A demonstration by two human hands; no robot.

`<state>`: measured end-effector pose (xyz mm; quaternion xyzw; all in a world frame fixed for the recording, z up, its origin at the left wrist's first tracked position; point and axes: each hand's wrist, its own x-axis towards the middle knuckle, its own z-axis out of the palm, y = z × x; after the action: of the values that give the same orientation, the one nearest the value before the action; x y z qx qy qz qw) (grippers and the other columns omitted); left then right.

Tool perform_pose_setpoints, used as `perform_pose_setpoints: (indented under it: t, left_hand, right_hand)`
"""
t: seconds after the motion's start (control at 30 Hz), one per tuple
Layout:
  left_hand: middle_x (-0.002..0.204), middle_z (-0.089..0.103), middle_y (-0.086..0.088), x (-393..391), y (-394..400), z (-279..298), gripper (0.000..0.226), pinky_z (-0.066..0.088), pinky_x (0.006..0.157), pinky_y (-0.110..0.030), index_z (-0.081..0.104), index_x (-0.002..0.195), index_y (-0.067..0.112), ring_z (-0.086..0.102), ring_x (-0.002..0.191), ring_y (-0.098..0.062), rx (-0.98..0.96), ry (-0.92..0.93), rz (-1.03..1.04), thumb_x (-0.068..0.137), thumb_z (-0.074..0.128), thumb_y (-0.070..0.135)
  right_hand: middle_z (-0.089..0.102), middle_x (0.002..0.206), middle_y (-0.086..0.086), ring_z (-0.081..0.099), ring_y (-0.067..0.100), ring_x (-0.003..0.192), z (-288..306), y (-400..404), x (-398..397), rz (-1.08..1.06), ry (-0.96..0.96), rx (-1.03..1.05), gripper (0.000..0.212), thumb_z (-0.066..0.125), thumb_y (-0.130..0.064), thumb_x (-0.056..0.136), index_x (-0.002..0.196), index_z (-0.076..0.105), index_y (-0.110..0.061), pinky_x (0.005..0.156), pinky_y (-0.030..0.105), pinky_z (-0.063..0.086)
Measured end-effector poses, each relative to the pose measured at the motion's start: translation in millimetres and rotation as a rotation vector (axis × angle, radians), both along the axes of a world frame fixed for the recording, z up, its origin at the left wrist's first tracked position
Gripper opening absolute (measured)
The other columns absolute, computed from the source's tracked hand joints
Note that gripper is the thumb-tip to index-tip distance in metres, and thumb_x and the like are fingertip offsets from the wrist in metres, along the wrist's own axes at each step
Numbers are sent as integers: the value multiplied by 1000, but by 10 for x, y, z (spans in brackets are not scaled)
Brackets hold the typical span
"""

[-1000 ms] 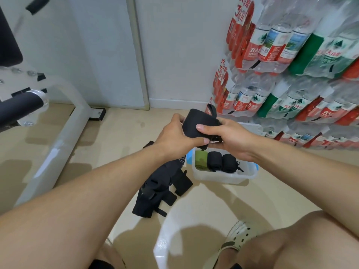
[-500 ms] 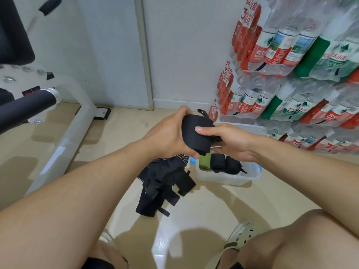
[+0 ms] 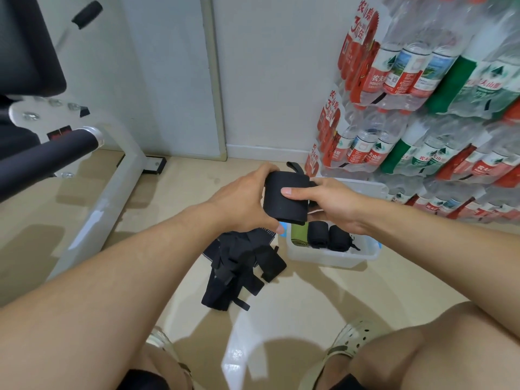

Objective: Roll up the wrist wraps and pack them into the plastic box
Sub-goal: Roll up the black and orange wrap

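From the head view, both hands meet above the floor, between them a black wrist wrap [image 3: 285, 199] partly rolled into a thick bundle. The left hand [image 3: 242, 204] curls round the bundle's left side, fingers over its top edge and thumb underneath near its lower corner. The right hand [image 3: 329, 202] grips it from the right, the thumb laid flat across the front face and the other fingers hidden behind. A short strap loop sticks up from the bundle's far top edge.

Below the hands, on the beige floor [image 3: 174, 209], stands the clear plastic box [image 3: 332, 256]. Along its left end lie three rolled wraps side by side: an olive-green roll [image 3: 298, 235] at the far left, then a black roll [image 3: 318, 235], then a second black roll [image 3: 340, 238] with a thin strap trailing to the right. The right part of the box floor is bare. Just beside the box's left wall lies a loose heap of unrolled black wraps [image 3: 239, 266], straps spilling towards the near side.

Shrink-wrapped packs of bottled water [image 3: 422, 108] are stacked against the wall behind the box. A white gym machine frame [image 3: 112, 192] with a black padded bar [image 3: 47, 159] stands at the left. The person's bare knees and pale perforated clogs [image 3: 351, 339] show along the bottom edge.
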<state>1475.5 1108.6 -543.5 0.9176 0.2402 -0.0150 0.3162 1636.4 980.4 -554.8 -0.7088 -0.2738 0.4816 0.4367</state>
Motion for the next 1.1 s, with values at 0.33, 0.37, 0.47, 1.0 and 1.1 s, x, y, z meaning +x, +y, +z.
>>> perform_pose_setpoints:
  t: [0.33,0.37,0.47,1.0,1.1]
  left_hand:
    - [150,45,3,-366,-215,276,98,49,99,-31,24,156,34,57,122,-17,-99,209,45,79,84,41]
    - [148,47,5,-394,-237,333,94,48,100,-31,27,155,34,57,123,-17,-91,220,56,80,83,43]
    - [140,52,9,-429,-314,426,81,49,99,-31,40,149,34,59,120,-15,-124,165,112,80,82,45]
    - [155,42,-1,206,-364,97,76,41,104,-34,31,156,25,47,136,-24,52,232,-157,93,70,35]
    - [154,44,-1,268,-309,-31,74,41,103,-34,30,156,26,47,135,-25,29,298,-192,94,69,38]
  right_hand:
    - [70,108,-5,71,14,96,37,-403,124,67,-424,-102,63,92,-41,69,121,60,-24,86,31,59]
    - [69,110,-7,70,13,97,57,-450,130,86,-459,-108,65,92,-43,69,122,60,-26,87,32,59]
    - [68,113,-7,68,14,100,83,-575,181,125,-548,-133,69,91,-47,69,126,58,-27,91,34,57]
    - [62,117,-4,59,19,106,-797,-703,125,217,-657,-519,74,88,-54,69,126,51,-24,86,33,52]
    - [57,117,-5,55,18,107,-1301,-531,17,109,-532,-523,76,87,-54,71,128,50,-20,86,31,45]
